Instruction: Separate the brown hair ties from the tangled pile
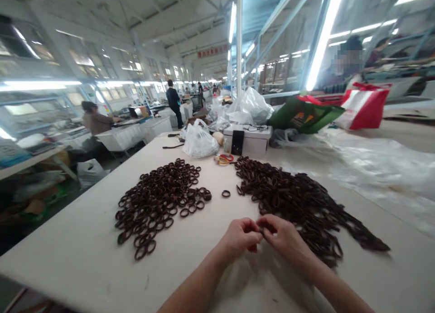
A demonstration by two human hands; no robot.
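Bare forearms (200, 276) reach in closest to my camera, ending in the left hand (239, 237) and the right hand (283, 235), which meet over the pale, smooth surface (95, 263). On my feed the fingers (249, 224) of both are pinched together on a small dark piece (261, 230), too covered for me to tell its shape. Left of the fingers and farther out, I see a spread pile of narrow, dark brown rings (159, 190); one single dark brown ring (225, 196) lies apart from it, beyond the fingers and slightly left. Just right of them and stretching away is a heap of dark brown, flattened strips (288, 193). Well past the fingers I make out scissors with red and yellow handles (224, 159), a white plastic bag (200, 142) and a white box (256, 140); farther right sit a dark green bag (302, 115) and a red-and-white bag (369, 107).
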